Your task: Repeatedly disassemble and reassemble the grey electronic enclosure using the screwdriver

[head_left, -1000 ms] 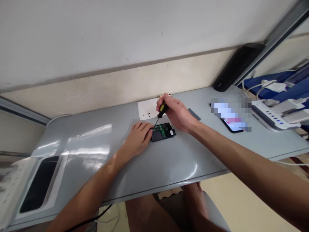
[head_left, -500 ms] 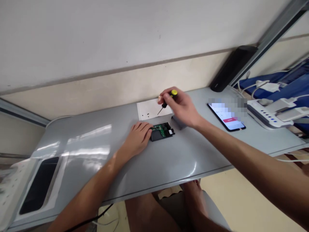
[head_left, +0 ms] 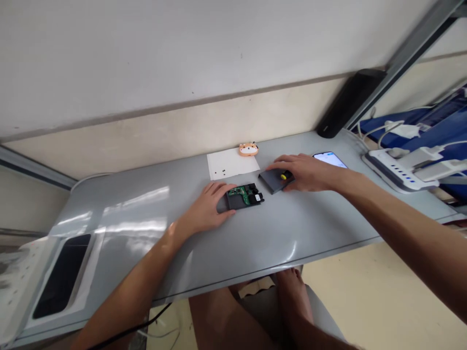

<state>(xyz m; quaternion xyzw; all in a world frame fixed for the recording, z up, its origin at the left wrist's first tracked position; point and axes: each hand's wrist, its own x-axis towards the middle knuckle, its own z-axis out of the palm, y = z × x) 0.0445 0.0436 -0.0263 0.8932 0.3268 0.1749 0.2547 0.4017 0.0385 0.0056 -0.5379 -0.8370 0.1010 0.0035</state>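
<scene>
My left hand (head_left: pixel 209 206) grips the left end of a dark casing half with a green circuit board (head_left: pixel 244 196), fingers along its far edge and thumb at its near edge. To the right, my right hand (head_left: pixel 301 172) is closed around the sides of a dark grey cover (head_left: pixel 273 182) on the table. A screwdriver (head_left: pixel 285 175) with a yellow end shows under that hand, over the cover; its shaft is hidden. Several small dark screws (head_left: pixel 224 171) lie on white paper (head_left: pixel 228 163) behind the board.
An orange animal-face case (head_left: pixel 248 149) rests on the paper's far corner. A lit phone (head_left: pixel 330 158) is partly behind my right hand. A white power strip (head_left: pixel 397 170) with plugs stands at right, a black cylinder (head_left: pixel 348 104) at the back. A dark phone (head_left: pixel 62 277) lies at left.
My right hand has come down and right from above the paper, with the screwdriver, onto the grey cover. The orange case is now uncovered. My left thumb has moved to the casing's near edge.
</scene>
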